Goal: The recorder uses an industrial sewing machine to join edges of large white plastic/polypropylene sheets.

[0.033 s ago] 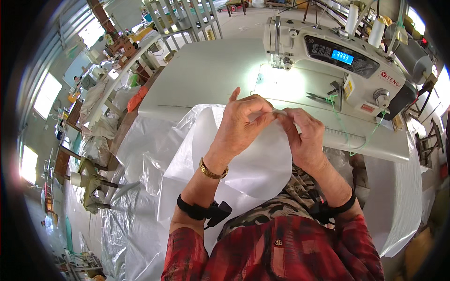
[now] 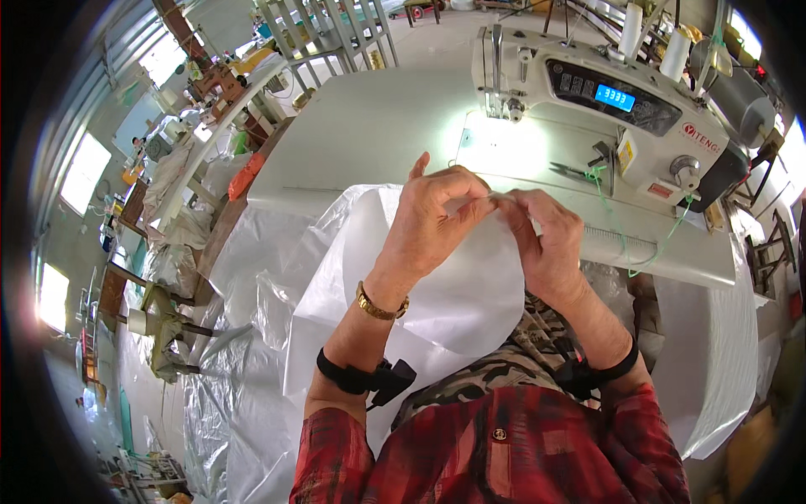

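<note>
A white translucent plastic sheet (image 2: 437, 294) drapes from the table edge over my lap. Its upper edge is pinched between my left hand (image 2: 437, 214) and my right hand (image 2: 547, 239), which meet fingertip to fingertip in front of the sewing machine (image 2: 604, 92). Thumb and index finger of my left hand press together on the edge, while another finger sticks up. My right hand's thumb and curled fingers grip the same edge just beside it. The exact fold between the fingertips is too small to make out.
On the pale sewing table (image 2: 353, 126), scissors (image 2: 575, 173) lie near the lit needle area, with green thread (image 2: 625, 244) trailing from the machine. Thread cones (image 2: 674, 55) stand behind it. Clear plastic sheeting (image 2: 243, 403) heaps at left beside a stool (image 2: 159, 332). Another white sheet hangs at right.
</note>
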Action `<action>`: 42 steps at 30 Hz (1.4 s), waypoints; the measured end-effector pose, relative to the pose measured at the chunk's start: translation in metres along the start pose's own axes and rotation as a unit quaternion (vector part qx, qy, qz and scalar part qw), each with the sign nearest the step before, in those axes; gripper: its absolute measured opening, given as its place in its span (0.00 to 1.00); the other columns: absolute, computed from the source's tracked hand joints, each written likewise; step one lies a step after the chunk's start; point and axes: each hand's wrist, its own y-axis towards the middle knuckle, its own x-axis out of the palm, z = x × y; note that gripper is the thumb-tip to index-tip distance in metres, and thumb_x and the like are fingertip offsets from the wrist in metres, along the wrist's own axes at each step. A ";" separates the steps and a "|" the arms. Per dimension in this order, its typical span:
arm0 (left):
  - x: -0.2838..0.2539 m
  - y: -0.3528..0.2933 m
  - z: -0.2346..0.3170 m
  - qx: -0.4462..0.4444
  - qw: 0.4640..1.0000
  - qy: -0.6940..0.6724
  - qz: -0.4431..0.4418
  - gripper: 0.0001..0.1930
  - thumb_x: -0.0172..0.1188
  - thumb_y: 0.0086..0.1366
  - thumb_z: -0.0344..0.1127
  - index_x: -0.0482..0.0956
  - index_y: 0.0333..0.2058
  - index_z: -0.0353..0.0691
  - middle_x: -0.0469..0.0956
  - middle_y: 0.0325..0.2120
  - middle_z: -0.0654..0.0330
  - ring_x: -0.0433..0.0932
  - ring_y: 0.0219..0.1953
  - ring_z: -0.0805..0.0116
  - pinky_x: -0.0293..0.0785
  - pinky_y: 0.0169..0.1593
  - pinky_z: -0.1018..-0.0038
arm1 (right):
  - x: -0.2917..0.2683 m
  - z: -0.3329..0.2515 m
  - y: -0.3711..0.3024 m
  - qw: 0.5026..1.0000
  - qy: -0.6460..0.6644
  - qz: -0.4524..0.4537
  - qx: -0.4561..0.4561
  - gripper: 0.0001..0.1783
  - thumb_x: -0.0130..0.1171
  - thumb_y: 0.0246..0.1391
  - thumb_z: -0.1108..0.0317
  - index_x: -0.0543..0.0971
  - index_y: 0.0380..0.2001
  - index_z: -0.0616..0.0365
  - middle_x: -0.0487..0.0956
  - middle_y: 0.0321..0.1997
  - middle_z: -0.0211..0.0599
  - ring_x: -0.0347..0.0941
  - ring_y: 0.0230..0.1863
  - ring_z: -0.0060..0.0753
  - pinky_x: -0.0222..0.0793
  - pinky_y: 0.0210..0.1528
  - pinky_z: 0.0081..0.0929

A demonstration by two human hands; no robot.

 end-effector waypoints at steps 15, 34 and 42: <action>-0.070 0.010 -0.023 -0.043 0.997 -0.061 -0.037 0.10 0.66 0.57 0.29 0.73 0.23 0.35 0.76 0.25 0.65 0.73 0.32 0.74 0.57 0.62 0.57 | -0.013 -0.001 0.014 0.984 0.075 0.146 0.076 0.09 0.52 0.64 0.70 0.69 0.30 0.63 0.69 0.22 0.36 0.62 0.21 0.24 0.61 0.24 0.23; -0.031 0.026 0.062 0.133 0.982 0.089 -0.097 0.21 0.66 0.58 0.41 0.74 0.46 0.34 0.77 0.32 0.54 0.77 0.35 0.61 0.71 0.41 0.69 | -0.017 -0.015 0.004 0.983 -0.003 0.166 -0.078 0.05 0.57 0.56 0.77 0.71 0.32 0.63 0.73 0.24 0.40 0.70 0.19 0.42 0.67 0.23 0.30; -0.013 0.024 0.059 0.002 0.990 -0.067 -0.122 0.12 0.67 0.60 0.36 0.78 0.25 0.33 0.66 0.14 0.68 0.60 0.21 0.84 0.56 0.23 0.80 | -0.020 -0.012 -0.012 0.980 0.155 0.126 -0.006 0.12 0.60 0.58 0.69 0.71 0.39 0.64 0.73 0.24 0.35 0.70 0.20 0.27 0.66 0.25 0.25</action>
